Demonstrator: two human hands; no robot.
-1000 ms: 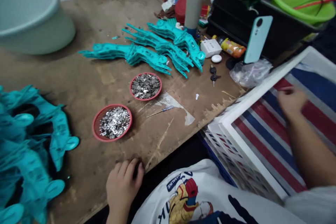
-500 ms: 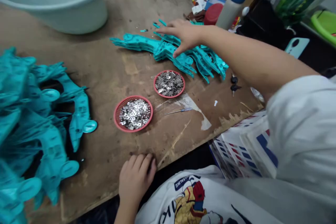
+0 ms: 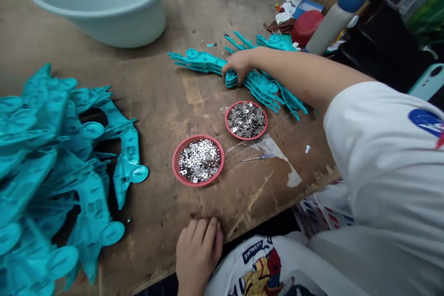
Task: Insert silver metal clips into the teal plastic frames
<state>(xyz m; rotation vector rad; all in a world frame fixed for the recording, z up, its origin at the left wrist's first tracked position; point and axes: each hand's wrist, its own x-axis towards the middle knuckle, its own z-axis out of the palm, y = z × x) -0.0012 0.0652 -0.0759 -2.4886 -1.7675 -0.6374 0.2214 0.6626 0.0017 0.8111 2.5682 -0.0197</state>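
Note:
My right hand is closed round a stack of teal plastic parts at the back right of the wooden table. More teal parts lie beside and behind it. My left hand rests at the table's near edge, fingers together and curled down; nothing shows in it. Between the hands stand two red baskets: the nearer one holds shiny metal pieces, the farther one greyer metal pieces. A thin screwdriver lies right of the nearer basket.
A large heap of teal parts covers the left side. A pale green tub stands at the back left. At the back right are a bottle with a blue cap, a red lid and crumpled wrappers. A phone lies far right.
My right hand has gone from spread above the teal parts to gripping the stack. My left hand stays at the table edge. The whole view has shifted, so things appear farther right.

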